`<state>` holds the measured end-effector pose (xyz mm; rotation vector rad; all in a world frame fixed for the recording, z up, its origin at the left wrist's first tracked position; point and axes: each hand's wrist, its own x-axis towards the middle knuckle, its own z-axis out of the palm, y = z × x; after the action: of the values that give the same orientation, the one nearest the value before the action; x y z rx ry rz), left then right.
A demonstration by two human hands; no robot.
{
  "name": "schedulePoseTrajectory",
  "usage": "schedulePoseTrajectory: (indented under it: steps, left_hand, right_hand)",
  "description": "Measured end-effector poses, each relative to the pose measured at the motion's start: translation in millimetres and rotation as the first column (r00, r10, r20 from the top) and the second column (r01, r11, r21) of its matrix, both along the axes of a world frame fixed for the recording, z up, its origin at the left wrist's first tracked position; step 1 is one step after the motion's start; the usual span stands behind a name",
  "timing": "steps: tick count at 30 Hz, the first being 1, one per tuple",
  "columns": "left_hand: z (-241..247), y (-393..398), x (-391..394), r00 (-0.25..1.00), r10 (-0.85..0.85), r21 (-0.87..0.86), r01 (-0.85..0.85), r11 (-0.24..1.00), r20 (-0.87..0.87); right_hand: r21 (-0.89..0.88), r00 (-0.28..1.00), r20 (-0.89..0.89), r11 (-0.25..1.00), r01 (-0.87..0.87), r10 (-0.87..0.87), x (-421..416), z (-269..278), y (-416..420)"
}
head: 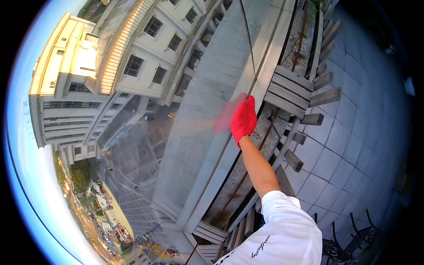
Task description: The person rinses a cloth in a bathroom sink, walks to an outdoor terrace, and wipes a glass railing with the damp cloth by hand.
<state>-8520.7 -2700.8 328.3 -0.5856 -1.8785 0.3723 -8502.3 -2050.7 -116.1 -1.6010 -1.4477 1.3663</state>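
My right hand (244, 120) is fully wrapped in a bright red covering, a glove or a cloth; which of the two cannot be told. It rests at the top edge of a clear glass panel (185, 142), by the pale metal rail (212, 165), and its blurred red reflection shows in the glass. The fingers are hidden by the red material, so their pose cannot be made out. A bare forearm runs down to a white short sleeve that bears writing. My left hand is out of view.
Beyond the glass lie a deep drop, a paved yard (126, 185) and a cream building (132, 66). Weathered wooden slats (288, 91) and a rusty rod (265, 135) line the inner side. Floor tiles (331, 139) and dark ornate metal furniture (338, 250) are at right.
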Motion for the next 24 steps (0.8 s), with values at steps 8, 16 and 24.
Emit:
schedulePoseTrajectory:
  steps: [8, 16, 24]
  left_hand:
    - [-8.7, 23.4, 19.2, 0.956, 0.052, 0.455, -0.185, 0.871, 0.289]
    - [-17.6, 74.1, 4.5, 0.957, -0.136, 0.575, -0.039, 0.817, 0.258]
    - [-15.6, 70.3, 4.1, 0.960, -0.157, 0.588, -0.009, 0.809, 0.231]
  right_hand:
    - [0.122, 0.938, -0.347, 0.990, 0.069, -0.023, -41.5, 58.3, -100.6]
    - [0.647, 0.798, -0.484, 0.761, 0.049, 0.360, -85.4, 235.1, -173.6]
    - [0.657, 0.824, -0.458, 0.751, 0.062, 0.333, -63.1, 149.9, -173.9]
